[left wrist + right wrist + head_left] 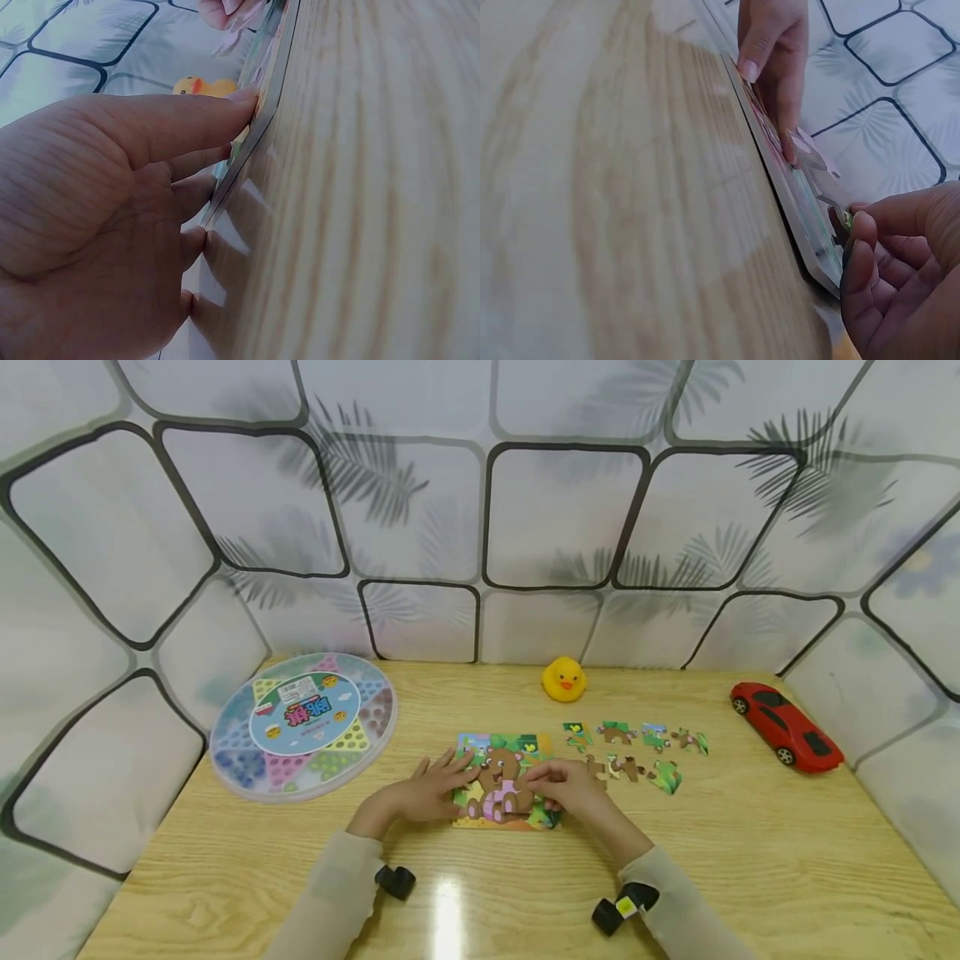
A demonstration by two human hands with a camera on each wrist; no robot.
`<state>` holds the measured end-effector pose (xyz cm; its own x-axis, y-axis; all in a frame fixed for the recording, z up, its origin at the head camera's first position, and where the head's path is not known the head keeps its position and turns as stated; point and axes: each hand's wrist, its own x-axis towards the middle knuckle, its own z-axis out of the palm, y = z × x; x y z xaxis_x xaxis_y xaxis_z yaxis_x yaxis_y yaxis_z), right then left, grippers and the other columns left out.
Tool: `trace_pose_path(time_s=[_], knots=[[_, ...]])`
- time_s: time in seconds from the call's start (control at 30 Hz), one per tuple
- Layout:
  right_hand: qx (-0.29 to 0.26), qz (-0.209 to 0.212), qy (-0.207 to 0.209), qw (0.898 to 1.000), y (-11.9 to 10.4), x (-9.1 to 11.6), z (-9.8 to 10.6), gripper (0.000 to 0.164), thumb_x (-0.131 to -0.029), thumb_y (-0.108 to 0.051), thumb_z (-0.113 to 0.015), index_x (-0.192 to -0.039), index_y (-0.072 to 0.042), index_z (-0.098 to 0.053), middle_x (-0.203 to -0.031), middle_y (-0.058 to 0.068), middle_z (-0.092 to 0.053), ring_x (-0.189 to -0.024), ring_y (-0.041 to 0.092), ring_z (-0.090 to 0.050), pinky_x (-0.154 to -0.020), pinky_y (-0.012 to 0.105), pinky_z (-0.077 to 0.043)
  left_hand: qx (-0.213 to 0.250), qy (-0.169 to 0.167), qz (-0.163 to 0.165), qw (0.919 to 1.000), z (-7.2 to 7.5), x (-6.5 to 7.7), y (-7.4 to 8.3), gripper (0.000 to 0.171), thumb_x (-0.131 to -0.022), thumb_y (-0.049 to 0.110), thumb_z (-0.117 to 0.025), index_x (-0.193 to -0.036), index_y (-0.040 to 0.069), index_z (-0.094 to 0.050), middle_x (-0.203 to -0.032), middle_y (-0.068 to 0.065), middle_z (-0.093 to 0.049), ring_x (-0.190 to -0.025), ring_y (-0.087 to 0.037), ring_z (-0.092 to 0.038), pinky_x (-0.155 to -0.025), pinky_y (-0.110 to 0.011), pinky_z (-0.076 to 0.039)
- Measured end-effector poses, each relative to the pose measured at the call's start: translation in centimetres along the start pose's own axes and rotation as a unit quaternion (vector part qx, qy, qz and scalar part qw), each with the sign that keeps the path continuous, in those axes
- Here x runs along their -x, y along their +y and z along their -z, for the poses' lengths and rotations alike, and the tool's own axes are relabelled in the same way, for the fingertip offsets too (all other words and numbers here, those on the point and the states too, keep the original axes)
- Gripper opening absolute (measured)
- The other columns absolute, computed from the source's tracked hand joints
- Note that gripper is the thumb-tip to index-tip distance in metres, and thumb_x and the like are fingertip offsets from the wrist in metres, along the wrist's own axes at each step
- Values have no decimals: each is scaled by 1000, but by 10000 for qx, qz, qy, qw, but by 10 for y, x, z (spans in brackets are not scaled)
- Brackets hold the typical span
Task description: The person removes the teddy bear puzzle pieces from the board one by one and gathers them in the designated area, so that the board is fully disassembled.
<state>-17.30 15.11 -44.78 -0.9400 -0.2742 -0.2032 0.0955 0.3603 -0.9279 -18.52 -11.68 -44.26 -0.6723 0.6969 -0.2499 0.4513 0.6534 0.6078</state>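
Observation:
A jigsaw puzzle point(498, 760) of a brown bear in pink lies flat in its board at the middle of the table. My left hand point(431, 792) rests on its left side with fingers spread; the thumb touches the near edge of the board point(279, 90). At the right side of the picture, my right hand point(573, 789) pinches a puzzle piece point(844, 219) between thumb and fingers. Beside that piece, pinkish pieces point(816, 154) stand tilted up off the board; whether they are joined to it I cannot tell. Several loose puzzle pieces point(617, 732) lie right of the board.
A yellow rubber duck point(565, 680) sits behind the puzzle. To the left lies a round board game point(378, 702) in clear wrapping. A red toy car point(786, 727) stands at the far right. A patterned fabric wall point(555, 518) borders the wooden table point(750, 852).

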Motion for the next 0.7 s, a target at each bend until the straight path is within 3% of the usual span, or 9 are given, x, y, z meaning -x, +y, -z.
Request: trace_pose_path(time_s=[0.43,0.7], knots=[[-140,-369,672,9970,10,9,40,21,-92,-10,-61,-108,4,-65,-81,-2,-64,-56,10,-45,-51,22,-41,-16,8,21,10000,0,1,2,66,-95,26,-58,-149,7,-26,-158,-12,-2,-143,-35,10,-109,-60,8],[-226,-259,886,9955,23,19,76,28,-94,-11,-59,-114,8,-61,-83,-6,-64,-58,8,-45,-52,21,-40,-16,-7,-7,10000,1,1,2,66,-95,25,-58,-149,6,-26,-158,-12,-3,-143,-36,10,-109,-61,8]])
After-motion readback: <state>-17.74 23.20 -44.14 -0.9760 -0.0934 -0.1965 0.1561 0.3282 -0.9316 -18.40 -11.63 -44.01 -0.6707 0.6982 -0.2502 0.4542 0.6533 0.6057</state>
